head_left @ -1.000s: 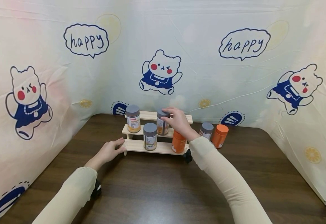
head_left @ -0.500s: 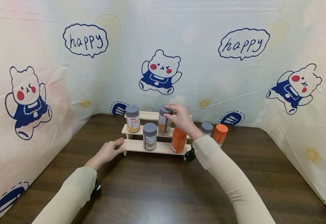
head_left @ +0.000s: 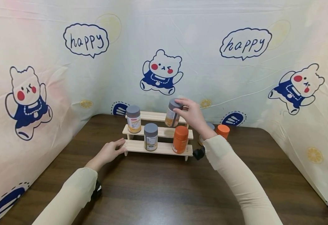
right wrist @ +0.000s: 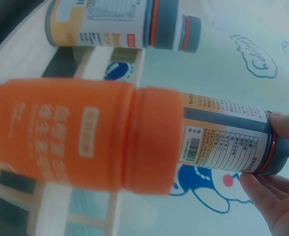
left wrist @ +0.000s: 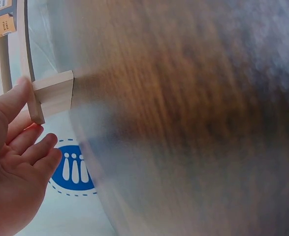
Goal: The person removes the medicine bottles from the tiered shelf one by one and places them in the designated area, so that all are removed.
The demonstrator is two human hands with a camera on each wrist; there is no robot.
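Observation:
My right hand [head_left: 193, 114] pinches the grey lid of a supplement bottle [head_left: 171, 118], slightly tilted, raised above the rack's middle step in the head view. In the right wrist view, thumb and fingers close round the lid of that bottle [right wrist: 223, 135]. With thumb and forefinger, my left hand [head_left: 111, 152] holds the left end of the front step of the three-step wooden rack [head_left: 164, 150]. The left wrist view shows that step's end [left wrist: 36, 108] between them. An orange bottle [head_left: 180, 140] and a grey-lidded bottle [head_left: 151, 137] stand on the front step.
Another grey-lidded bottle [head_left: 134, 120] stands at the left of the middle step. Right of the rack, an orange-lidded bottle [head_left: 223, 130] and a grey-lidded one are partly hidden by my right arm. A printed cloth [head_left: 203, 78] hangs behind the brown table [head_left: 152, 190].
The right hand has lifted the bottle off the middle step and moved it up and to the right. My left hand has stayed at the rack's end.

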